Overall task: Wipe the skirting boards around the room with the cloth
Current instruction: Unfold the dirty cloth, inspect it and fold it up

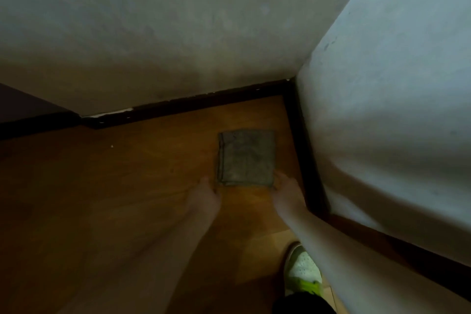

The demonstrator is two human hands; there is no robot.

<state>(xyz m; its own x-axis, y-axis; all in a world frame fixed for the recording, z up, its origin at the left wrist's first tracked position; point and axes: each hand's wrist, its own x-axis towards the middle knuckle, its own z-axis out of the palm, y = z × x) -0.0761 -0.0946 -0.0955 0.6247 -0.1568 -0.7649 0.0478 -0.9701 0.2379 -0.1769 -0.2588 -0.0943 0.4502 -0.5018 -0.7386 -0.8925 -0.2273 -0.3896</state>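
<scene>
A folded grey cloth [246, 158] lies flat on the wooden floor near the room's corner. My left hand [204, 195] rests on the floor at the cloth's near left corner, fingers apart, blurred. My right hand [286, 190] is at the cloth's near right corner, fingertips touching its edge; whether it grips the cloth is unclear. A dark skirting board [193, 102] runs along the far wall. Another dark skirting board [303, 150] runs along the right wall, and the two boards meet in the corner.
Pale plastered walls [178, 33] rise behind and on the right. A dark piece of furniture [23, 107] stands at the far left against the wall. My white and green shoe [303, 273] is on the wooden floor [102, 186] near the bottom.
</scene>
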